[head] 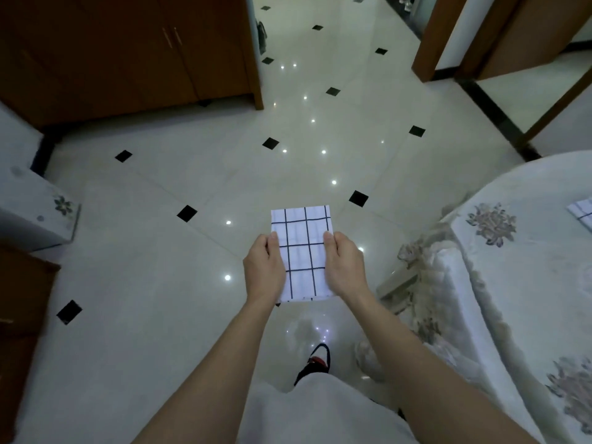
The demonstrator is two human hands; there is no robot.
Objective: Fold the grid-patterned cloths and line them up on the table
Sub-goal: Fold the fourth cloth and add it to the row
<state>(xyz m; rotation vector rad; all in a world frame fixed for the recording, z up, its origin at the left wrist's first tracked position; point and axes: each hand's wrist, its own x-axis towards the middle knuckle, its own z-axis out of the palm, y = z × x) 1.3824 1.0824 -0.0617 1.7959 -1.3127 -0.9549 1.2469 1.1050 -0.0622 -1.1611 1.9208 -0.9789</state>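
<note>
A white cloth with a black grid (pixel 302 251), folded into a narrow rectangle, is held flat in the air over the tiled floor. My left hand (pixel 264 270) grips its left edge, thumb on top. My right hand (pixel 344 267) grips its right edge the same way. At the far right, a second grid-patterned cloth (pixel 581 214) lies on the table (pixel 528 251), which is covered with a pale flowered tablecloth; only that cloth's corner shows at the frame edge.
A dark wooden cabinet (pixel 128 56) stands at the back left. A white box with a flower print (pixel 35 209) sits at the left. Brown door frames (pixel 429 40) rise at the back right. A shoe (pixel 315 363) shows below my arms.
</note>
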